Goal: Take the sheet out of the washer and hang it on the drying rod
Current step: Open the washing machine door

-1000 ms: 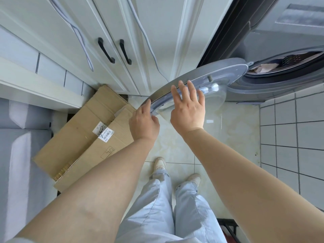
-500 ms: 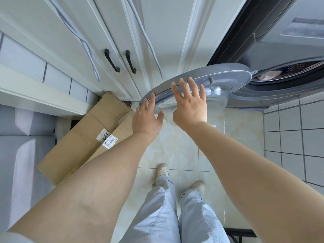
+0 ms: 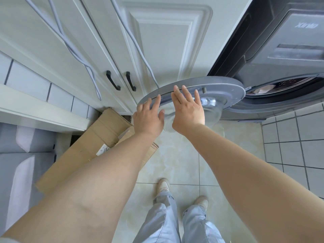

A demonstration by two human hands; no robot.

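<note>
Both hands are at the open round door (image 3: 219, 88) of the washer (image 3: 284, 67): the left hand (image 3: 149, 118) lies with loose, spread fingers on the door's outer edge, and the right hand (image 3: 188, 109) is flat with straight fingers on the door's inner face, holding nothing. The sheet (image 3: 263, 89) is inside the drum, only a pale piece of it showing through the opening to the right of the door. A cardboard box (image 3: 94, 146) lies on the tiled floor (image 3: 184, 163) under the left forearm, before the white cabinet (image 3: 157, 41).
</note>
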